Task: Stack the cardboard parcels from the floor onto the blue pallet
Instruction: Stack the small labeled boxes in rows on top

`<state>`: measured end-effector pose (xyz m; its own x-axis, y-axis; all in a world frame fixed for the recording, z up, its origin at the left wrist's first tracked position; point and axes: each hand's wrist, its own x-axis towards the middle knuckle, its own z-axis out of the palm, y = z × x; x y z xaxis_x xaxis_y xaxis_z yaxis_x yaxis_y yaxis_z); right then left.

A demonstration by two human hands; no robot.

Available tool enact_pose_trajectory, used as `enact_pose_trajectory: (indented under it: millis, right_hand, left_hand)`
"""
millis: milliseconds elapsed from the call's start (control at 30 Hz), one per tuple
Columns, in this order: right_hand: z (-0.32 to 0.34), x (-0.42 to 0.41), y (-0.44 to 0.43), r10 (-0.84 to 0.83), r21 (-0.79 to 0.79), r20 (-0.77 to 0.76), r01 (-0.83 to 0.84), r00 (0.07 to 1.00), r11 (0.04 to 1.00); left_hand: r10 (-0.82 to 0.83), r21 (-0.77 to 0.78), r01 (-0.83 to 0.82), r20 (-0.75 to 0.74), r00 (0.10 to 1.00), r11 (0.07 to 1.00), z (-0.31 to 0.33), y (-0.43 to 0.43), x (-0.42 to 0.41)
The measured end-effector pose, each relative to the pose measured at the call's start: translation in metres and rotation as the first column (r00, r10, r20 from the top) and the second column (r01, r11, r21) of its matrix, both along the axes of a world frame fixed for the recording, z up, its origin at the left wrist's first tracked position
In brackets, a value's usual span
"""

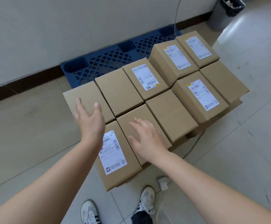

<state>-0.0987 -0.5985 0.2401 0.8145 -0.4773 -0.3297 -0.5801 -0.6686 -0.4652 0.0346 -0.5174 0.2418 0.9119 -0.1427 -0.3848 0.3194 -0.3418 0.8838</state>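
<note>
I saw the cardboard parcels [118,91] packed edge to edge on the blue pallet [109,62], with a raised second layer [201,101] beyond my right fingertips. The grey bin [223,15] far past them held a black liner; I could not make out anything else inside. My left hand [89,122] reached forward with fingers straight and thumb apart, gripping nothing, its fingertips over a plain parcel [83,96]. My right hand [147,139] lay palm down with fingers splayed over the neighbouring parcel [131,113]. I could not tell whether either hand touched.
</note>
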Motion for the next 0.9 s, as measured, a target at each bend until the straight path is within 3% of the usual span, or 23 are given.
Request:
enact_pose_trajectory:
  millis: [267, 900]
  right_hand:
    - [0.032, 0.004, -0.059, -0.022, 0.043, 0.12, 0.017, 0.993, 0.999]
    - [0.021, 0.032, -0.121, -0.179, 0.121, 0.131, 0.163, 0.975, 0.979]
  left_hand:
    - [0.074, -0.037, -0.075, -0.031, 0.997, 0.997, 0.023, -0.045, -0.012]
    - [0.052, -0.121, -0.06, -0.068, 0.996, 0.991, 0.017, -0.116, 0.022]
